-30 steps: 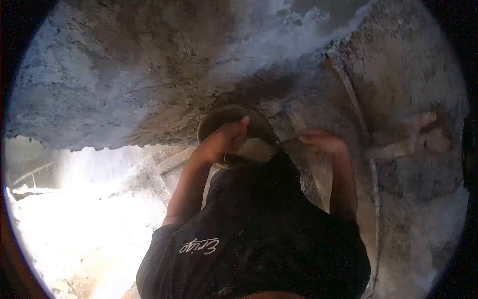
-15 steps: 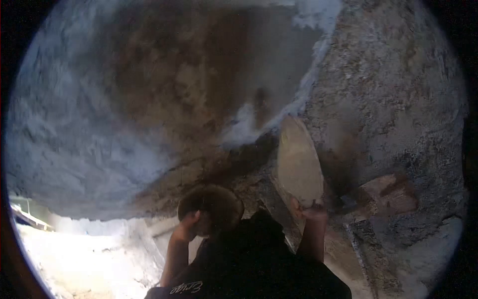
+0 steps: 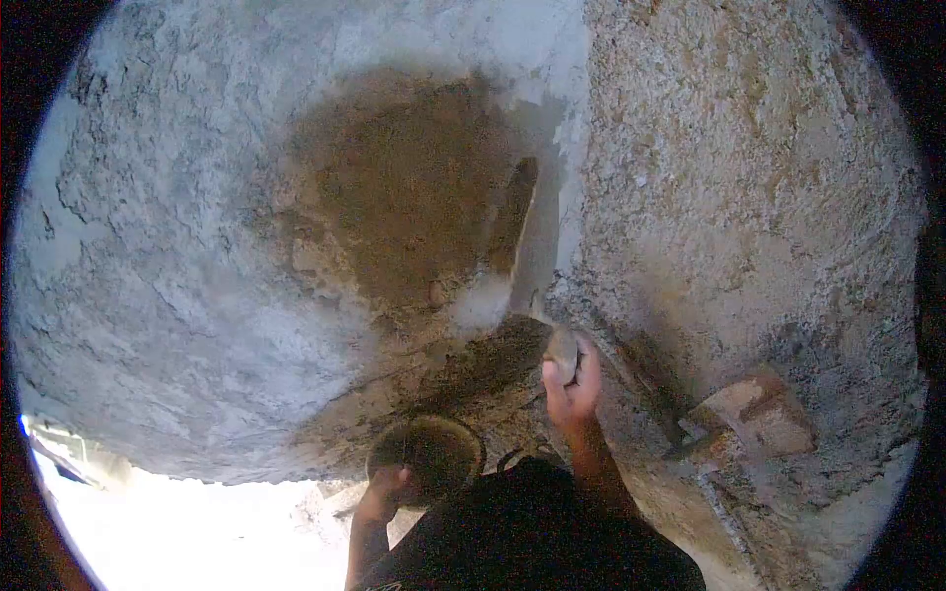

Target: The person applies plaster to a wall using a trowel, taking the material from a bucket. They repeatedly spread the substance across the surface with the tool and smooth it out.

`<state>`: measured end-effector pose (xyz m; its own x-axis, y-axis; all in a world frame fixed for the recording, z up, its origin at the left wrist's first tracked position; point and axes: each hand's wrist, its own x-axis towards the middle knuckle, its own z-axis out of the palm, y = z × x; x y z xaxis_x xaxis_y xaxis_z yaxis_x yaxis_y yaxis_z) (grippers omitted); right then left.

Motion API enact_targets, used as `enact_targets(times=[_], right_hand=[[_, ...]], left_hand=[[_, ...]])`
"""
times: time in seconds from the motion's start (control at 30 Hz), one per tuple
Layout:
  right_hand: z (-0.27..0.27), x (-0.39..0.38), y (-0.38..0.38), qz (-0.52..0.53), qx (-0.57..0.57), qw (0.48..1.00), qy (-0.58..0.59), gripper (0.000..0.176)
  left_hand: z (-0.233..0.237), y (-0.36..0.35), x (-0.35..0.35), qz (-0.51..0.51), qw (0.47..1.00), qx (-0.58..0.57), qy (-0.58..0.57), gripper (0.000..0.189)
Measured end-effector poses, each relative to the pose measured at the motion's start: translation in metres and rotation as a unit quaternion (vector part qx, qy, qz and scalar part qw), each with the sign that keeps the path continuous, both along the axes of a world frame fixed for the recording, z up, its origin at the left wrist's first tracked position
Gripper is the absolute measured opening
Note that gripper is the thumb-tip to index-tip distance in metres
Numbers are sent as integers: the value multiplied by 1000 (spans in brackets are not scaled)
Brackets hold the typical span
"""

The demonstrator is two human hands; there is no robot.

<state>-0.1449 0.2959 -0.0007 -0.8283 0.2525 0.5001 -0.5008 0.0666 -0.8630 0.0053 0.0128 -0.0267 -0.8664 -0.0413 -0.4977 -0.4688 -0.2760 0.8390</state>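
blade (image 3: 537,251) now at wall (image 3: 424,187), above right grip (image 3: 574,394)

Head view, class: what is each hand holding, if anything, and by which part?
The right hand holds a trowel by its handle; the left hand holds a bowl at its rim.

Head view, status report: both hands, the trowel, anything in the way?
Right hand closed on trowel. Left hand holding bowl at its edge. Trowel blade up at wall, contact unclear. Nothing visible blocking it.
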Motion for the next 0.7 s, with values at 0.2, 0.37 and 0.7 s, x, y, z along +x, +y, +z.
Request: enact_targets(times=[0.2,0.37,0.7], right_hand=[[9,-29,-17,-111,128,983,65,41],[-31,-25,-35,-105,147,983,16,45],[44,-25,-22,-102,64,993,-17,42]], left_hand=[[-3,7,-4,11,1000,-29,-2,33],[11,15,-12,37,997,-30,-53,29],[-3,15,-22,35,990,16,-136,34]])
